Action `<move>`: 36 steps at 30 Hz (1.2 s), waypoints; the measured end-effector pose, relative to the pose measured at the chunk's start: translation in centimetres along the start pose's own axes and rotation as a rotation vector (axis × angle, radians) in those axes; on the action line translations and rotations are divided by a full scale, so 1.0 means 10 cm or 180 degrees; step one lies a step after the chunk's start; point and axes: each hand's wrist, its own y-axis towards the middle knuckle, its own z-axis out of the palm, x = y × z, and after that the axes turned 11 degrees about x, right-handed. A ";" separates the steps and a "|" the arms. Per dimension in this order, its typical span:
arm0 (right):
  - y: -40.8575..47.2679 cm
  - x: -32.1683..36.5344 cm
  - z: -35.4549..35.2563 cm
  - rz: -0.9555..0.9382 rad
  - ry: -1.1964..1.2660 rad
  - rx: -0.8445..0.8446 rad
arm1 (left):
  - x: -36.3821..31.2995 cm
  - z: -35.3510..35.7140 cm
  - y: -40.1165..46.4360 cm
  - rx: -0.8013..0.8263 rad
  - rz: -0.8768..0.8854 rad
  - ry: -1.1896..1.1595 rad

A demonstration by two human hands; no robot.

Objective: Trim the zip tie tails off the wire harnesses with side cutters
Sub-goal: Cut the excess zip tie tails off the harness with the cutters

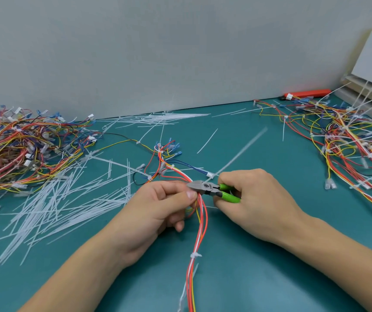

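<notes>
Left hand [167, 203] pinches the harness [199, 224]; right hand [248, 199] grips the cutters [212, 189], nose pointing left at the tie beside the left thumb, tail [239, 152] slanting up-right

Harness piles [20, 152] lie left and right [351, 140] (cut tails [63, 203] between).

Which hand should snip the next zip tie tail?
The right hand, I think. Its grip is already round the green handles of the side cutters, whose tips sit by the wire harness. The left hand is busy pinching those wires.
</notes>
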 end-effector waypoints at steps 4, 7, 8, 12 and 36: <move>-0.02 0.00 0.00 -0.0148 0.0209 -0.0019 | 0.00 0.00 0.00 -0.0039 0.0003 -0.0039; -0.01 0.01 -0.01 -0.0238 0.0202 -0.0046 | 0.01 -0.01 0.01 -0.0119 -0.0037 -0.0109; -0.01 0.01 -0.01 -0.0229 0.0206 -0.0025 | 0.01 -0.02 0.02 -0.0117 -0.0043 -0.0122; -0.01 0.01 -0.01 -0.0222 0.0191 0.0043 | 0.01 -0.01 0.02 -0.0048 -0.0012 -0.0121; 0.01 -0.08 0.06 -0.0287 0.0200 -0.0195 | 0.01 0.03 0.00 -0.0096 0.0032 0.0145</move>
